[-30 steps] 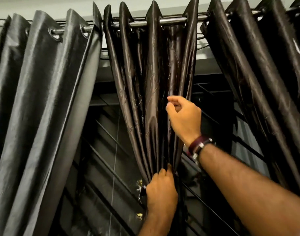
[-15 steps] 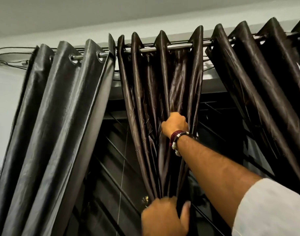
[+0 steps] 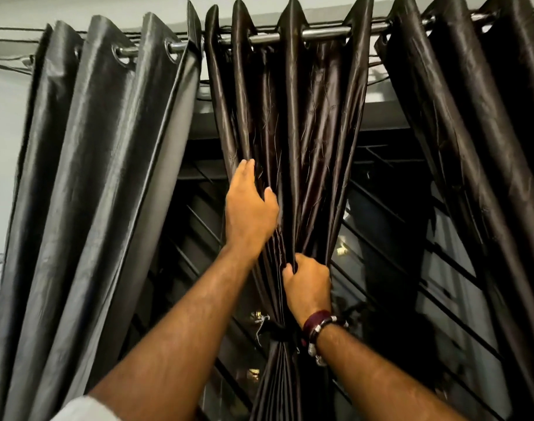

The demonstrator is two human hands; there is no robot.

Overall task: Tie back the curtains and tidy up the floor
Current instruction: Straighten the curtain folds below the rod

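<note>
A dark brown curtain [image 3: 308, 123] hangs in the middle from a metal rod [image 3: 323, 34], gathered and bound low down by a dark tie [image 3: 282, 334]. My left hand [image 3: 249, 208] reaches up along its left folds, fingers spread against the cloth and thumb hooked on a pleat. My right hand [image 3: 308, 284], with a maroon band and beads at the wrist, is clenched on the bunched folds just above the tie.
A grey curtain [image 3: 86, 177] hangs at the left and another dark curtain [image 3: 478, 132] at the right, both on the same rod. Behind them is a dark window with metal grille bars [image 3: 390, 268]. Cables run along the wall at top left.
My left hand has risen from the tie area up onto the left folds. My right hand has dropped from the upper pleats to grip the bundle above the tie.
</note>
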